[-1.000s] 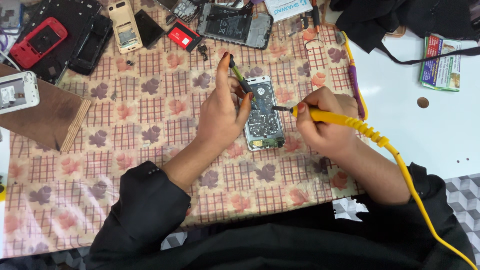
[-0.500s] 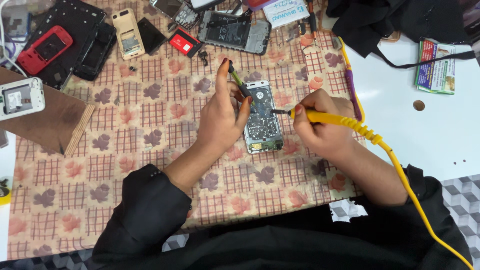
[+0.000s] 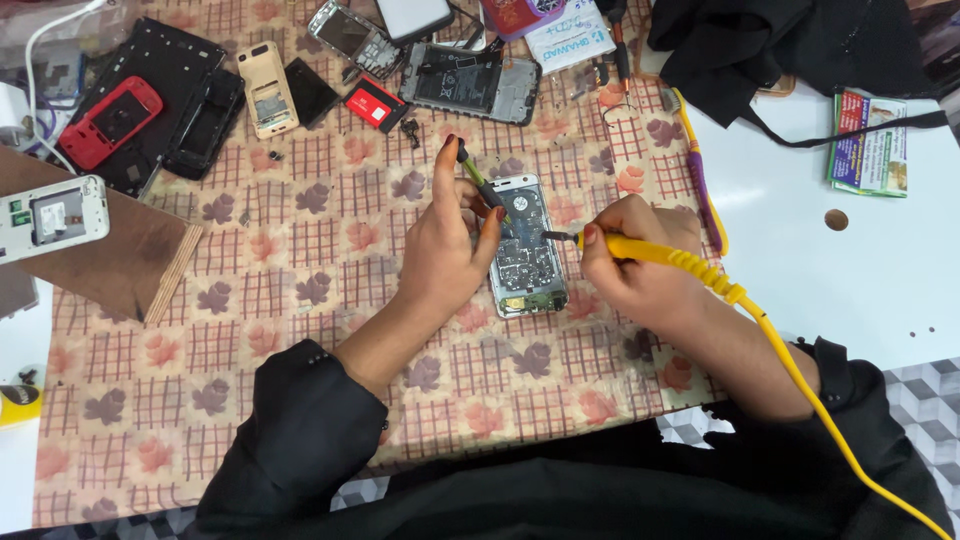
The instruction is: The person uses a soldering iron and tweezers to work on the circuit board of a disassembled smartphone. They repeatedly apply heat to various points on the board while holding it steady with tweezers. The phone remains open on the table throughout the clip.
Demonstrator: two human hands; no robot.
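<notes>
An opened phone [image 3: 525, 250] with its circuit board bared lies on the patterned cloth [image 3: 300, 300] in the middle. My left hand [image 3: 440, 245] rests at its left edge and holds a thin green-handled tool [image 3: 482, 185] slanted onto the board. My right hand [image 3: 635, 265] grips a yellow soldering iron [image 3: 660, 253], whose dark tip touches the board's upper right. Its yellow cord [image 3: 800, 400] runs off to the lower right.
Several phone shells and parts lie along the far edge: a red phone [image 3: 110, 120], a beige one [image 3: 265, 88], a black frame [image 3: 470, 80]. A white phone [image 3: 50, 215] sits on a brown board [image 3: 120, 260] at left. Black cloth [image 3: 780, 50] and a printed packet [image 3: 870, 140] lie on the white table [image 3: 850, 270] at right.
The view has shifted slightly. Both hands stay at the opened phone with their tools; the iron tip and the green tool keep to the board with only small movement.
</notes>
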